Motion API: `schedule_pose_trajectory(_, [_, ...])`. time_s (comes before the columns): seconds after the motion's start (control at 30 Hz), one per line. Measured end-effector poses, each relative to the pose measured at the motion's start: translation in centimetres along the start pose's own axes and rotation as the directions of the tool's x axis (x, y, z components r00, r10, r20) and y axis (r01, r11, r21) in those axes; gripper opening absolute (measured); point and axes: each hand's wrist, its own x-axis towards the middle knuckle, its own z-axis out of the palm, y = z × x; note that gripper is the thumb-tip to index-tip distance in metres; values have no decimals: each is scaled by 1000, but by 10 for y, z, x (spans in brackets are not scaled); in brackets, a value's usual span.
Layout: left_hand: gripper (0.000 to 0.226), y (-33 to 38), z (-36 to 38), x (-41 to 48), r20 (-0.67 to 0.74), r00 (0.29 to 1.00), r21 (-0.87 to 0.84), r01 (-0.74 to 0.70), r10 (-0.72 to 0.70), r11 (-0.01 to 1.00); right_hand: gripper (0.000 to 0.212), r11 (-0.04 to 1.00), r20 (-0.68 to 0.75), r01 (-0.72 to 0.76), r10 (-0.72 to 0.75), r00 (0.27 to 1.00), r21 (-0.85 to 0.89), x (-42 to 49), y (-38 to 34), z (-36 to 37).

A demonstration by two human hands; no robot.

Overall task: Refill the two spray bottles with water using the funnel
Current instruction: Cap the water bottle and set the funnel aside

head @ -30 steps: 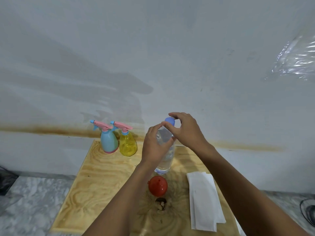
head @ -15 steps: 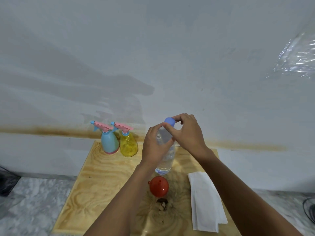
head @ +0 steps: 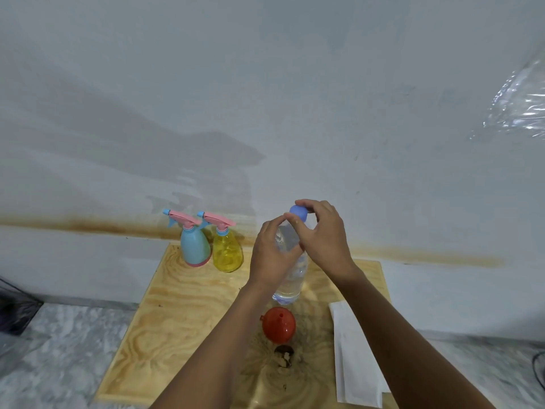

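A clear water bottle (head: 292,283) stands upright in the middle of the wooden board (head: 177,305). My left hand (head: 271,255) is wrapped around its upper body. My right hand (head: 323,234) pinches its blue cap (head: 298,212) between thumb and fingers. A red funnel (head: 278,324) lies mouth-down on the board just in front of the bottle. At the board's far left stand a blue spray bottle (head: 193,246) and a yellow spray bottle (head: 227,249), side by side, both with pink trigger heads on.
A folded white cloth (head: 354,355) lies on the board's right side. A dark knot (head: 283,354) marks the wood near the front. The board rests on a marble surface (head: 53,349) against a white wall. A dark object (head: 14,311) sits at far left.
My right hand's fingers have shifted around the blue cap, as in turning it. The left hand has kept its hold on the bottle, which stays in place.
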Motion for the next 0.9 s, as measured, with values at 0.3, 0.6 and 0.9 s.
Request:
schedule_pose_trajectory(0.3, [70,-4,-10,1,71,997,57,-36,32,998,34,956,69,-170,158,985,241,-14,29,-14])
schedule_pose_trajectory(0.6, [80,-70,-18,-57,118,952,108,272,-284,956,63,929,284,-345,297,911,133,-56,98,-2])
schedule_pose_trajectory(0.9, [67,-140,12,-109,138,874,397,382,-466,835,101,959,372,-272,224,901,83,-56,120,15])
